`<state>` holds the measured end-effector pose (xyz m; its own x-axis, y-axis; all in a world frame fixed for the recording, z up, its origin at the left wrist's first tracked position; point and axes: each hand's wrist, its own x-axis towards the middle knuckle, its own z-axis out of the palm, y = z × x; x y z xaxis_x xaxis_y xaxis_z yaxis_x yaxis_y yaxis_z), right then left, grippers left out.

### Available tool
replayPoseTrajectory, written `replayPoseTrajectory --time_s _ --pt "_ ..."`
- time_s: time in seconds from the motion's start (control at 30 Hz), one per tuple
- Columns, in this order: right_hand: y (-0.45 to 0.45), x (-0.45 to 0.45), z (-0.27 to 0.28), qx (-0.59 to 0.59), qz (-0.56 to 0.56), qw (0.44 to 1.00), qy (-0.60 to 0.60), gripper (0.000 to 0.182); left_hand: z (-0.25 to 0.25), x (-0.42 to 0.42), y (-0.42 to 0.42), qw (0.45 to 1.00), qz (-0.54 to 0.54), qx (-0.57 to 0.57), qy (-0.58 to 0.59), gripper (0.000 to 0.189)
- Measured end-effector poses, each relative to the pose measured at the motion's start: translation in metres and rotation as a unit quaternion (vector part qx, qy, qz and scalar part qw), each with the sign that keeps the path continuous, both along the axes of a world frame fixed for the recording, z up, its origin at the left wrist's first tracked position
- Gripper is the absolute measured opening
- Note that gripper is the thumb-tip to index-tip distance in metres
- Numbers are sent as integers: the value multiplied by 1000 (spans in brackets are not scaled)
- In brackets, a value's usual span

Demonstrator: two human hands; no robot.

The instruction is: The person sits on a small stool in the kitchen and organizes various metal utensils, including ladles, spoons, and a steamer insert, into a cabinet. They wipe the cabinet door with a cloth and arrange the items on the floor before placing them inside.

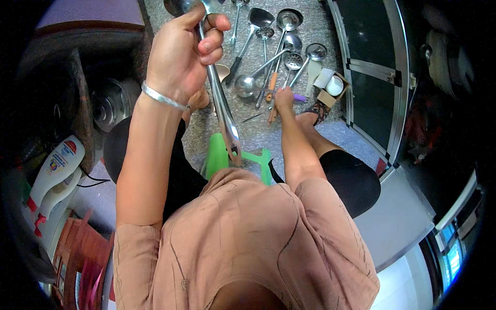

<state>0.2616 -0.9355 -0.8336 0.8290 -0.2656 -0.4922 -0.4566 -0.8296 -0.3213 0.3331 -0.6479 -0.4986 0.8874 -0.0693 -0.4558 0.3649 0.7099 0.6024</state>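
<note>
My left hand (190, 50) is raised at the upper left, its fingers closed around long metal utensil handles (221, 104). The shiny utensil heads (182, 6) are cut off by the top edge. My right hand (285, 99) is low over the floor, at the handles of a perforated skimmer (293, 61) and a metal ladle (316, 51); its fingers are too hidden to show its grip. Around it lie a black-bladed turner (260, 18), another ladle (288, 20), a round metal ladle (245, 85), a purple handle (299, 97) and a pale spatula (314, 71).
An open cardboard box (325, 97) with a white round object (334, 85) stands beside my sandalled foot. A metal-framed dark cabinet door (391, 73) is at the right. Green plastic (217, 155) shows between my knees. White bottles (58, 162) stand at the left.
</note>
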Motion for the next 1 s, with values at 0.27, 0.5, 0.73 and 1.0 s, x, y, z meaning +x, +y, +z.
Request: replayPoseTrajectory --time_s 0.27,0.5,0.73,1.0 --pt "11 38 15 -66 140 974 167 30 7 -5 -16 997 32 43 51 29" --pt "63 123 18 -33 181 983 3 31 11 -10 -17 993 70 44 89 25" --pt "103 141 -39 -55 122 991 11 23 5 -14 -16 991 76 20 105 30" --pt "107 142 1 122 177 970 -113 23 -5 -15 -20 990 93 29 105 28"
